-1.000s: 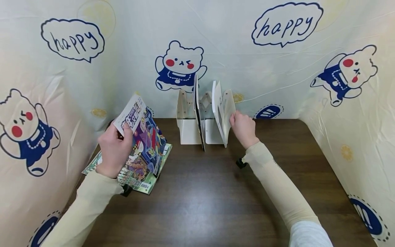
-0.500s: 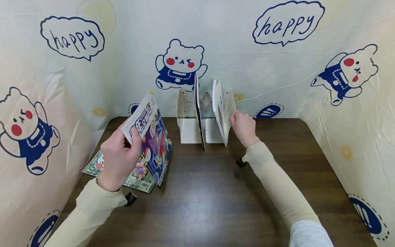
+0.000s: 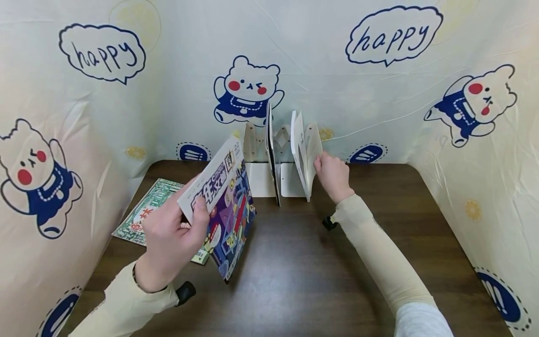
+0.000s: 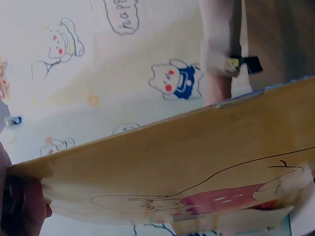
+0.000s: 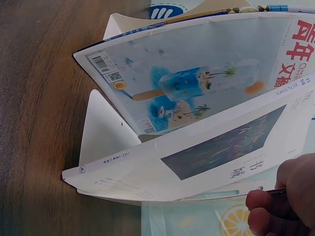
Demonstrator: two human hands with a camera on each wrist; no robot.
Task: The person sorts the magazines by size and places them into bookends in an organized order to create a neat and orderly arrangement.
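Note:
My left hand (image 3: 170, 238) pinches a colourful magazine (image 3: 233, 215) by its white-headed top edge, holding it up at a tilt. Its yellowish back, with a pink drawing, fills much of the left wrist view. Against the back wall stands a white book rack (image 3: 261, 180). My right hand (image 3: 333, 177) grips the rack's right end panel (image 3: 313, 152) between thumb and fingers. Inside the rack, a white book (image 5: 221, 142) leans by that panel. Magazines stand by the middle divider; the one facing the book has an ice-pop cover (image 5: 197, 73).
A green magazine (image 3: 147, 208) lies flat on the brown wooden table (image 3: 328, 281) at the left, partly behind my left hand. Printed cloth (image 3: 177, 93) with bears and "happy" bubbles hangs at the back and both sides.
My left hand has lifted the colourful magazine off the green one and carried it to the right and nearer to me. My right hand has stayed on the rack's end panel.

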